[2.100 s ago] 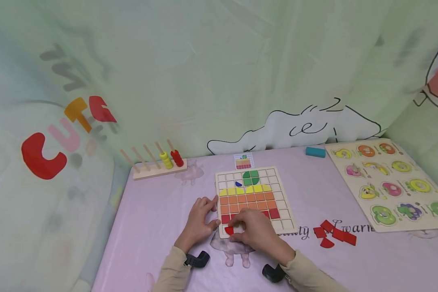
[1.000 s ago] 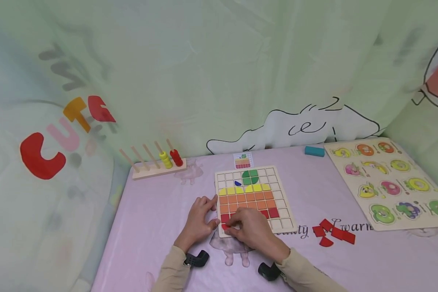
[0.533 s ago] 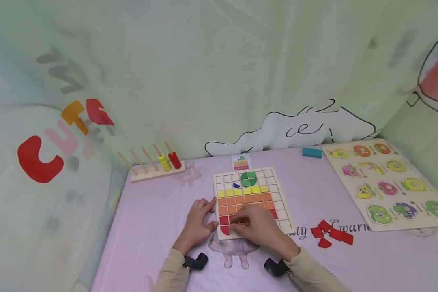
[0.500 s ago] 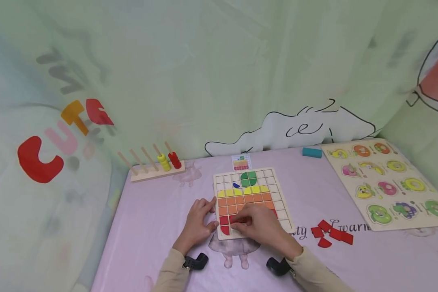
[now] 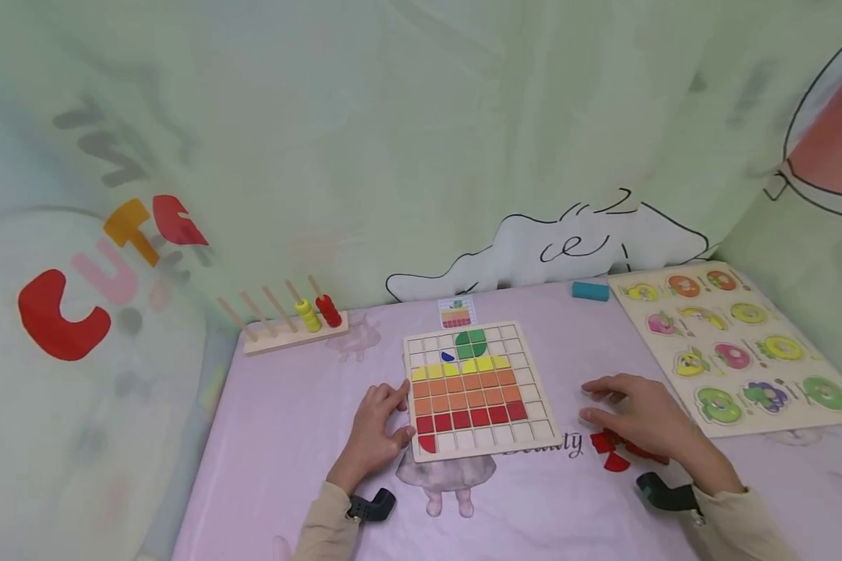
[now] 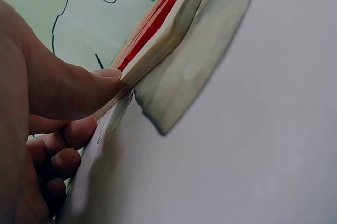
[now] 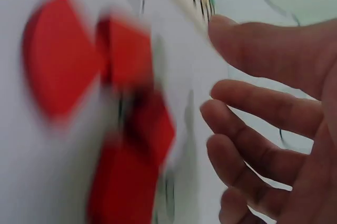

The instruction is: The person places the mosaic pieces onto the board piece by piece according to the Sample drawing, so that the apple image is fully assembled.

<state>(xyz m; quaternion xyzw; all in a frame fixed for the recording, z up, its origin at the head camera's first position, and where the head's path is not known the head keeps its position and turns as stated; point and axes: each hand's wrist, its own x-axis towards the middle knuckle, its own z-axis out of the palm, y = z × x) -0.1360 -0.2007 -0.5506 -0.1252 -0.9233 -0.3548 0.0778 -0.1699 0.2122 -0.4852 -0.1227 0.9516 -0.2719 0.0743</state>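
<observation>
The square grid board (image 5: 542,425) lies mid-table in the head view, with rows of yellow, orange and red tiles and a green shape near its top. A red quarter-round tile (image 5: 427,443) sits in its bottom left cell. My left hand (image 5: 375,428) touches the board's left edge with thumb and index finger; the left wrist view has the thumb (image 6: 79,90) against the rim. Over to the right, my right hand (image 5: 642,413) hovers above several loose red tiles (image 5: 616,462), fingers loosely bent and holding nothing. It partly hides those tiles; in the right wrist view they are blurred.
Behind the board lies a small pattern card (image 5: 457,312). A peg stand (image 5: 297,335) with yellow and red beads is at back left. A teal block (image 5: 590,291) and a fruit puzzle board (image 5: 726,351) occupy the right back, near the cloth wall.
My right hand has let go of the red quarter-round tile in the bottom left cell and moved right to the loose red tiles. My left hand has stayed at the board's edge.
</observation>
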